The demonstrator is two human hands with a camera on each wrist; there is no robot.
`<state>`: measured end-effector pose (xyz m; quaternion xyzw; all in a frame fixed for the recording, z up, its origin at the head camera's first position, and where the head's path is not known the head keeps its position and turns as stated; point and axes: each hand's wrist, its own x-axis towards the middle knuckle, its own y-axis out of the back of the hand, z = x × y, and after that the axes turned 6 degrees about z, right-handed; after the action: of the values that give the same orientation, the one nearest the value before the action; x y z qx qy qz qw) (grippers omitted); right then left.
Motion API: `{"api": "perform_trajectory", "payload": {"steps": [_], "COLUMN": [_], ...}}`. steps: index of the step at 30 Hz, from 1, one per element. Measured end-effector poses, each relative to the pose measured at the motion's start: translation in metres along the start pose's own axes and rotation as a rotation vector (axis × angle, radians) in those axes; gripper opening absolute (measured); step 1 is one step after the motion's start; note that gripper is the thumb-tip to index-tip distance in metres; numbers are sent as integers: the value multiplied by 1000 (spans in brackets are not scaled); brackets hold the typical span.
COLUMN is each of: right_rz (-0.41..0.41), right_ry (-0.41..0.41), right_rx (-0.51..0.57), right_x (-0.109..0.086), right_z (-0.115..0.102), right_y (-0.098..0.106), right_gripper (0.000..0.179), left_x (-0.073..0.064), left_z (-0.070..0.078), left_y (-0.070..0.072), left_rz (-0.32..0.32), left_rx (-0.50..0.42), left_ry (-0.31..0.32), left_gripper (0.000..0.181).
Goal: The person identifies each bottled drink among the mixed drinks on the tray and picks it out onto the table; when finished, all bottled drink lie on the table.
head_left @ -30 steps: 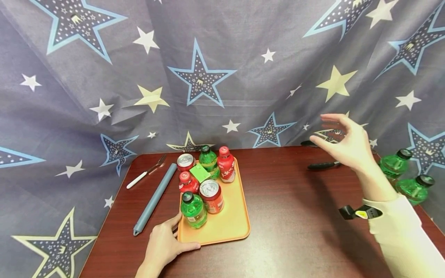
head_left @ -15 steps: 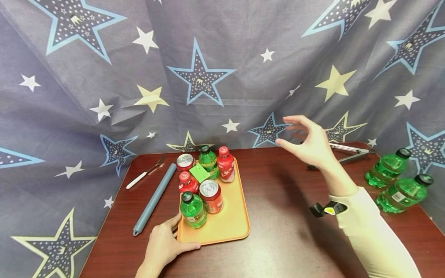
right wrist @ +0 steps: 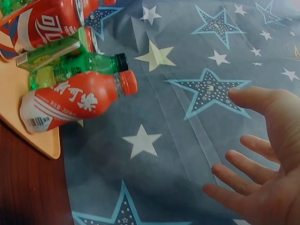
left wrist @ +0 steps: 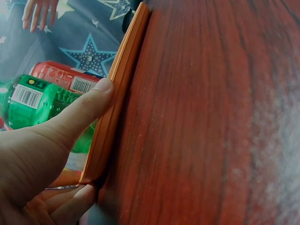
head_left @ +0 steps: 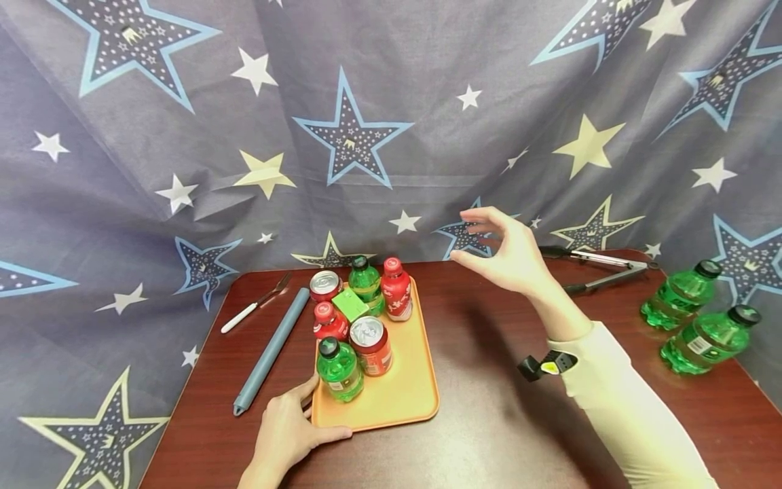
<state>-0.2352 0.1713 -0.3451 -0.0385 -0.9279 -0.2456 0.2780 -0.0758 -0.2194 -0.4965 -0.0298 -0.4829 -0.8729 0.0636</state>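
Grey star-printed cloth (head_left: 427, 68) hung behind the dark red-brown desk (head_left: 501, 421), which carried the orange tray (head_left: 403, 394). From the head view, your left hand (head_left: 284, 431) gripped the tray's near left corner, thumb along the near edge. Crowded toward the tray's left and far sides were two red cans (head_left: 375, 356), two red-capped bottles (head_left: 397, 292), two black-capped green bottles (head_left: 340, 373) and a small green box (head_left: 351, 304). Your right hand (head_left: 507, 258) was raised to the right of the tray, thumb and fingers apart. Left of the tray lay a grey-blue rod (head_left: 271, 350) and, farther out, a white-handled fork (head_left: 244, 314); well to its right were tongs (head_left: 617, 275) and two more green bottles (head_left: 702, 343).

From the left wrist view, your thumb pressed the tray's rim while your fingers bent around its corner. A green bottle and a red can showed beyond your thumb.

From the right wrist view, your spread fingers were before the cloth, well apart from the tray and its nearest red-capped bottle.
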Motion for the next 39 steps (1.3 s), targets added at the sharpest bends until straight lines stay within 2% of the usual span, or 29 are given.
{"api": "perform_trajectory", "payload": {"steps": [6,14,22,33,39], "right_rz": [-32,-71,-92,-141,-174], "right_ry": [8,32,54,32,-11], "right_rx": [20,40,-6,46,45], "right_x": [1,-1,0,3,-1], "right_z": [-3,-3,0,3,9], "right_y": [-15,-36,-57,-84,-99], "right_gripper": [58,57,58,58,59], "left_x": [-1,0,0,0,0], "left_z": [0,-2,-1,2,3], "left_y": [0,-1,-2,0,0], "left_rz": [12,-4,-7,-3,-24], "left_rx": [-3,-1,-4,-6,-8], "left_ry": [-12,15,11,17,48], "left_gripper": [125,126,125,126,126]}}
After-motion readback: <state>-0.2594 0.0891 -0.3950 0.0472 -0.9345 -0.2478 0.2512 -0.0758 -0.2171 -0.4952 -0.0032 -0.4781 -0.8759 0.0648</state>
